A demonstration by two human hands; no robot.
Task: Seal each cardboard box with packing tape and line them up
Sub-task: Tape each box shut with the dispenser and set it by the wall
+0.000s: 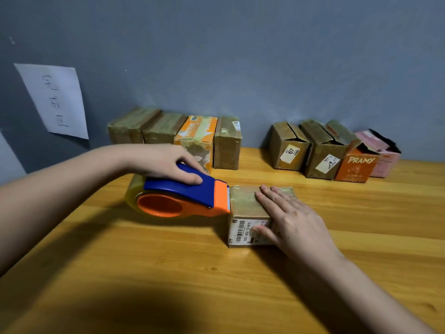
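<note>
A small brown cardboard box (243,203) with a barcode label on its near side sits mid-table. My right hand (286,218) lies flat on its top, thumb against the labelled side. My left hand (166,162) grips the blue and orange tape dispenser (183,197), whose orange blade end touches the box's left top edge. Its clear tape roll shows at the left. Several taped boxes (175,136) stand in a row against the wall at the back left. Several boxes with open flaps (322,153) stand at the back right.
The wooden table (168,273) stretches toward me in front of the box. A grey wall runs behind both rows, with a white paper sheet (55,100) stuck on it at the left. A gap separates the two rows of boxes.
</note>
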